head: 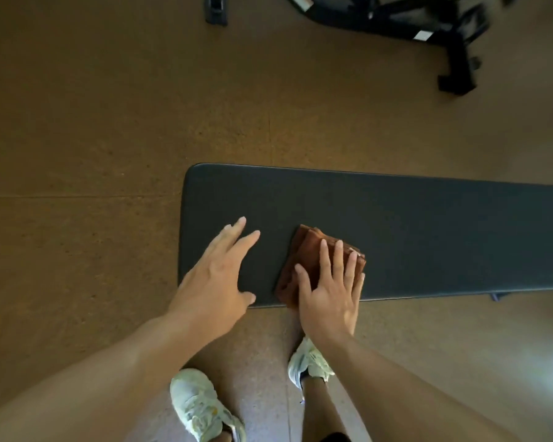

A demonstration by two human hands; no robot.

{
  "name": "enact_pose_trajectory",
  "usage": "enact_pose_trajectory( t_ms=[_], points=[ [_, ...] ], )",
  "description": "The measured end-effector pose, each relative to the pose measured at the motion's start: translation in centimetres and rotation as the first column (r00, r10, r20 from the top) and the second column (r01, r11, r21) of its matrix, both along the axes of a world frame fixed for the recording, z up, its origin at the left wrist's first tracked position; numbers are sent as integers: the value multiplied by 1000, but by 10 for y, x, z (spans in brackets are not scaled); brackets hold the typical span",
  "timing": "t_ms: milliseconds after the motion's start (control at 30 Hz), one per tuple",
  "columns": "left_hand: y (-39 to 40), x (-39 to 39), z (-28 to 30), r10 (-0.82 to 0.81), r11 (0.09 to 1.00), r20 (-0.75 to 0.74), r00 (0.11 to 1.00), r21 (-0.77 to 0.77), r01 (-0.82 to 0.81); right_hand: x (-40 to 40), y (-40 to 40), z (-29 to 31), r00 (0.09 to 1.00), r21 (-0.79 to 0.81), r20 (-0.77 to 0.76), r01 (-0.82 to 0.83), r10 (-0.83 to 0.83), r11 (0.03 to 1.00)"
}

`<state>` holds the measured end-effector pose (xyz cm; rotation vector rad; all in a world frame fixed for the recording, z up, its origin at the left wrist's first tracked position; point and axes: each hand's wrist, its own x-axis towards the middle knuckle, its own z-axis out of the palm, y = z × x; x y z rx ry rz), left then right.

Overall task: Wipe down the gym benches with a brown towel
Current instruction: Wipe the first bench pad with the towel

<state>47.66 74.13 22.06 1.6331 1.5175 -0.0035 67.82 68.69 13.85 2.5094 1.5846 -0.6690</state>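
The right hand (329,298) presses flat, fingers spread, on the folded brown towel (313,260) at the bench (428,234) pad's near edge, lower centre; the left hand (217,279) rests open beside it. The overhanging towel could slide off.

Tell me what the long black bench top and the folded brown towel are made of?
The long black bench top looks like padded vinyl or leather-like covering: smooth, matte, with rounded, piped edges. Which one, the picture cannot settle. The folded brown towel looks like soft woven cloth, probably cotton or microfibre: its stacked layers bend and show fuzzy edges under the flat right hand.
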Motion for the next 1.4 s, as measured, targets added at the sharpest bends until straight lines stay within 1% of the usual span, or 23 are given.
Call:
enact_pose_trajectory(
  t_ms=[67, 133, 200, 267, 367, 433, 500, 567, 633, 700, 833, 900, 967, 1033, 1100, 1133, 1200, 1233, 1267, 1300, 1333, 1367, 1400],
  points=[
    [11, 24, -8, -2, 1000, -39, 999, -15, 2, 7, 36, -3, 995, 2, -14, 98, -98, 995],
    [19, 44, -19, -48, 999, -83, 995, -26, 46, 12, 78, -6, 985, -12, -36, 170, -170, 985],
    [24, 59, -29, -126, 992, -135, 983, -23, 124, 25, 119, -10, 984, -5, -50, 170, -170, 985],
    [32, 70, -35, -175, 984, -197, 965, -19, 175, 46, 159, -12, 994, -6, -67, 91, -92, 996],
    [51, 86, -38, -196, 980, -290, 937, -74, 182, 79, 192, -10, 986, 25, -82, -146, 148, 989],
    [66, 102, -37, -199, 976, -333, 922, -150, 156, 94, 173, -10, 960, 120, -74, -260, 270, 958],
    [78, 119, -36, -201, 968, -382, 902, -218, 124, 100, 109, -8, 965, 176, -48, -246, 257, 953],
    [83, 133, -38, -219, 962, -451, 865, -250, 113, 104, 29, -3, 969, 125, -36, -237, 243, 963],
    [82, 139, -42, -224, 961, -499, 837, -254, 106, 113, -10, -5, 957, 49, -37, -287, 289, 957],
    [82, 141, -45, -228, 960, -526, 819, -260, 99, 120, 7, -11, 948, 31, -53, -313, 314, 949],
    [77, 142, -46, -207, 966, -558, 803, -246, 79, 116, 116, -8, 930, 30, -76, -358, 359, 933],
    [75, 143, -45, -212, 966, -564, 798, -242, 86, 116, 166, -9, 913, 41, -69, -400, 402, 916],
    [73, 142, -45, -204, 970, -578, 790, -231, 81, 121, 184, -12, 883, 90, -85, -454, 461, 886],
    [72, 142, -44, -185, 973, -574, 798, -220, 68, 135, 159, -11, 854, 161, -91, -494, 511, 854],
    [71, 142, -44, -172, 975, -570, 804, -215, 56, 160, 95, -9, 800, 190, -99, -569, 592, 800],
    [71, 142, -44, -172, 975, -572, 802, -216, 56, 175, 59, -7, 750, 186, -99, -631, 654, 753],
    [70, 143, -48, -174, 975, -582, 794, -213, 58, 205, 4, -4, 618, 177, -84, -763, 782, 622],
    [69, 143, -49, -172, 977, -590, 789, -205, 59, 216, -6, -3, 554, 178, -82, -810, 828, 559],
    [68, 143, -49, -170, 978, -597, 784, -198, 61, 224, -1, -5, 510, 189, -95, -834, 855, 518],
    [68, 142, -49, -170, 979, -599, 783, -194, 64, 226, 14, -7, 493, 208, -103, -839, 864, 503],
    [67, 142, -49, -170, 979, -598, 783, -191, 67, 224, 36, -9, 505, 221, -109, -828, 856, 516],
    [67, 142, -49, -171, 980, -600, 782, -186, 71, 219, 63, -11, 555, 234, -94, -794, 826, 560],
    [67, 141, -49, -172, 981, -605, 777, -181, 76, 211, 94, -13, 635, 244, -69, -737, 769, 630]
  ],
)
